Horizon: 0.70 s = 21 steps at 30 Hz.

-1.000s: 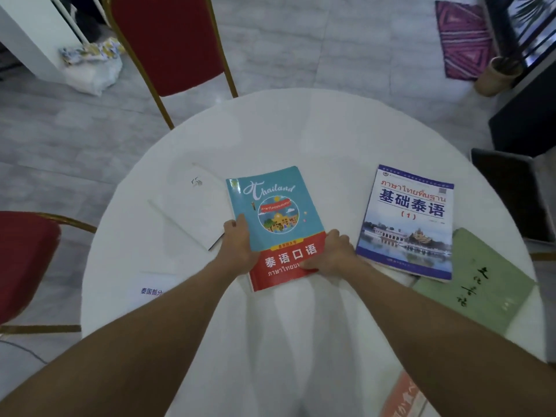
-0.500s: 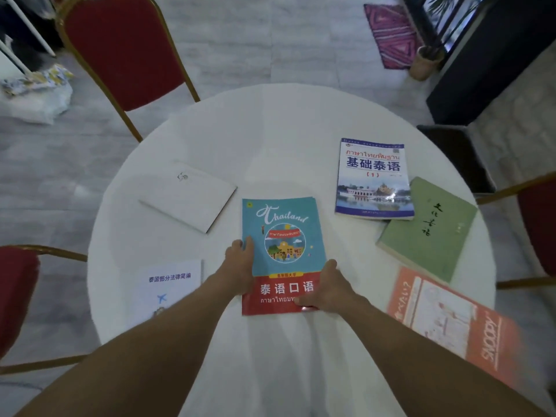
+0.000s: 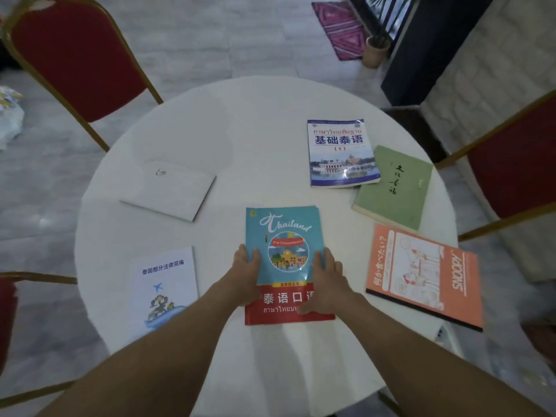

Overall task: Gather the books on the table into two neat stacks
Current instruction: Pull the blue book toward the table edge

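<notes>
A teal and red Thailand book lies flat at the near middle of the round white table. My left hand grips its left edge and my right hand presses on its right side. A plain white book lies to the left, a white booklet with a plane picture at the near left. On the right lie a blue Thai textbook, a green book partly under it, and an orange Snoopy notebook.
Red chairs with gold frames stand at the far left, the right and the near left. A small pot and a pink rug sit on the tiled floor beyond the table.
Both hands have drawn the Thailand book toward me and straightened it. The view has tilted down, so the Snoopy notebook and the plane booklet show fully now.
</notes>
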Available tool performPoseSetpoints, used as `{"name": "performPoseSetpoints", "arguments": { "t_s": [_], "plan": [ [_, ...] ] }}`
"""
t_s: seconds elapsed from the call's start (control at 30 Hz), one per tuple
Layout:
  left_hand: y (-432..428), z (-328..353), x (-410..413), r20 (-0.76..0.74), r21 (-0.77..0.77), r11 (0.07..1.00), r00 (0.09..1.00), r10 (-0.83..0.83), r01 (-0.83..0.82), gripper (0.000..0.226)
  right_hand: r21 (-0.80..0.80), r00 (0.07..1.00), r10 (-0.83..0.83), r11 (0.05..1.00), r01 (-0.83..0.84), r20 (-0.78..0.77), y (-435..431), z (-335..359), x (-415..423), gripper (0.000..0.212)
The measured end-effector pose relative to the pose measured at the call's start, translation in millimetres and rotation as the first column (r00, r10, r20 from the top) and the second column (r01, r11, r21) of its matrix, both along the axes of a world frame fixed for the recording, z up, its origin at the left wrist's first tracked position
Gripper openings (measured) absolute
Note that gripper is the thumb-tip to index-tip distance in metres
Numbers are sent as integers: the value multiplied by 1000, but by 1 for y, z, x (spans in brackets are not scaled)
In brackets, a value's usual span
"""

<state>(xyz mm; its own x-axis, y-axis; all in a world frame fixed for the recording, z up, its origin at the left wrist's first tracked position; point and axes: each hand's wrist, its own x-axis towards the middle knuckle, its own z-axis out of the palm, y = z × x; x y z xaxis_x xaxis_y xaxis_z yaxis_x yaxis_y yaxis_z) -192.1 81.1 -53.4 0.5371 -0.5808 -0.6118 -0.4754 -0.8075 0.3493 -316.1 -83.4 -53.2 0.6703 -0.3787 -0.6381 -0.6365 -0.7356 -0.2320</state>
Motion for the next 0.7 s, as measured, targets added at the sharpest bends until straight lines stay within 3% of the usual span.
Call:
{"name": "performPoseSetpoints", "arguments": {
  "t_s": [0.37, 0.57, 0.7],
  "plan": [
    [0, 7, -5, 0, -53, 998, 1000, -31, 31, 109, 29, 999, 9, 1000, -9, 31, 0, -1, -14, 149],
    [-13, 17, 9, 86, -115, 993, 996, -6, 16, 87, 25, 966, -119, 993, 116, 228, -20, 3, -11, 96],
    [-47, 25, 30, 77, -192, 981, 996, 46, -30, 72, 46, 935, -207, 978, 202, 289, -55, 11, 7, 87]
  ]
}}
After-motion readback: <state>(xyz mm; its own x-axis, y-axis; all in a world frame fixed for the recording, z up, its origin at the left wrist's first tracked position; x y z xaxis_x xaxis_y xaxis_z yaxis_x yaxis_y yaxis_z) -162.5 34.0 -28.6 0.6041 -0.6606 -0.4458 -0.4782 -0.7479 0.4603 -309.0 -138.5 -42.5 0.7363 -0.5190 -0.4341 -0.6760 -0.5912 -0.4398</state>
